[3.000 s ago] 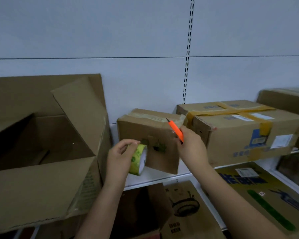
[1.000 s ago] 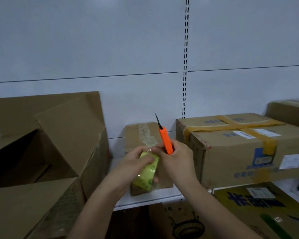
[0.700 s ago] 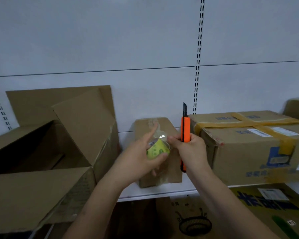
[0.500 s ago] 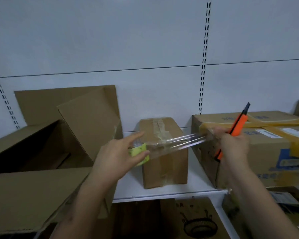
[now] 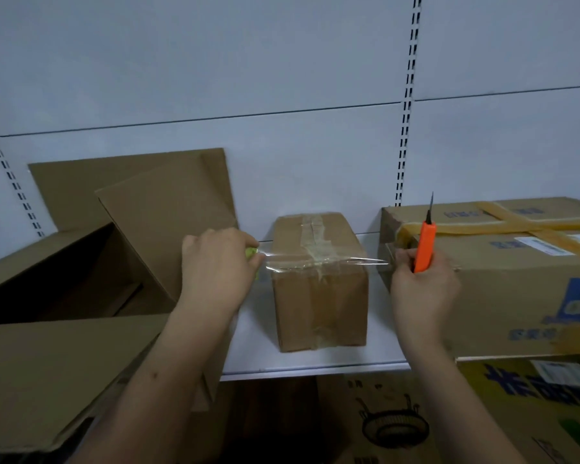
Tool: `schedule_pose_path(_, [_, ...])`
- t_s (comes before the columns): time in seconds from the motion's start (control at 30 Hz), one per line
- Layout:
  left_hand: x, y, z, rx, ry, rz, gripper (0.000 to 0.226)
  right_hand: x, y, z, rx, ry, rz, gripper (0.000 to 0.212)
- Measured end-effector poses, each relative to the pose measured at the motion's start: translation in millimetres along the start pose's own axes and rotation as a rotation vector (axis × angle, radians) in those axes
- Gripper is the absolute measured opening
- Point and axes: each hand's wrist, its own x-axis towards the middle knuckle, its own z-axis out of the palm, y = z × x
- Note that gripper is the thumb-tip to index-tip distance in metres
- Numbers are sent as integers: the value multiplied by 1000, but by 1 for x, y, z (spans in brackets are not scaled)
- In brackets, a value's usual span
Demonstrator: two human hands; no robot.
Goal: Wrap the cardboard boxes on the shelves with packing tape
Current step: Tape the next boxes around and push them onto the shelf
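In the head view, a strip of clear packing tape [image 5: 325,261] is being held stretched across the front top edge of the small cardboard box [image 5: 318,289], which is standing on the white shelf [image 5: 315,365] between the open box [image 5: 81,296] and the large taped box [image 5: 516,279]. The tape roll [image 5: 251,254], mostly hidden, is being gripped by the left hand [image 5: 216,272] just left of the box. The free end of the tape is being pinched by the right hand [image 5: 422,289], in which an orange utility knife [image 5: 424,246] is also being clasped, blade pointing up. Older tape is already lying along the small box's top and front; the new strip is not yet being pressed down or cut, so this box's wrapping is judged to be at an early stage, with the open box untaped.
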Motion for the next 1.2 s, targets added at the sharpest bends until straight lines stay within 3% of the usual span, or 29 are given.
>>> schedule_pose_path(0.33, [12,-1,32,-28,-171,-51,23,7,25,17,-126,-67,-16,17])
schedule_pose_path(0.47, [13,-1,42,-97,-241,176,44,0,38,33,-72,-278,113,20])
schedule_pose_path(0.57, [8,-1,46,-124,-308,213,55,-1,39,36,-69,-355,151,21])
schedule_pose_path(0.63, [8,-5,46,-159,-311,185,56,2,40,30,-164,-403,157,51])
schedule_pose_path(0.67, [8,-6,45,-176,-319,175,56,2,39,26,-178,-386,164,61])
schedule_pose_path(0.7, [8,-6,43,-186,-326,169,55,0,38,21,-141,-331,156,56])
schedule_pose_path(0.77, [9,-2,40,-180,-327,167,50,-9,31,10,-27,-166,111,22])
schedule_pose_path(0.83, [8,7,37,-143,-314,187,45,-18,19,4,5,-70,20,5])
schedule_pose_path(1.03, [-8,58,36,-50,-248,428,36,-5,23,20,-79,-153,-122,24])
schedule_pose_path(1.2, [0,64,35,-123,-332,467,37,1,26,18,-31,-138,-47,30])
